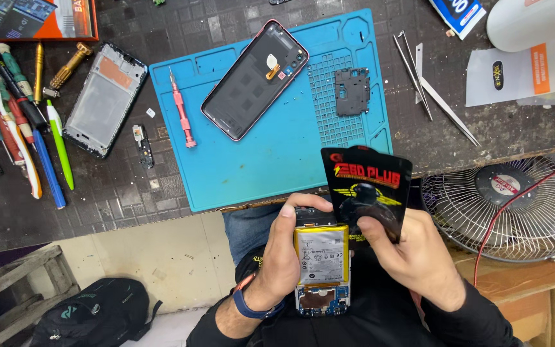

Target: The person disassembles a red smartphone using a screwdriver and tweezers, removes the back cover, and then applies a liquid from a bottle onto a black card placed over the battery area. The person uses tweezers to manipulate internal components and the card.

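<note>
The left hand (pixel 284 250) clasped the opened phone (pixel 321 270) at six o'clock, the right hand (pixel 412 257) pinching a black card (pixel 367 193) whose edge, if forced, might have pierced the battery (pixel 320 254).

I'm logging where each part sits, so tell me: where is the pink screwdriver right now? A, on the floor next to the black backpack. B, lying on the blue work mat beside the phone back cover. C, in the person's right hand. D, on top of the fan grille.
B: the pink screwdriver lies on the blue work mat, just left of the phone back cover, with neither hand touching it.
</note>
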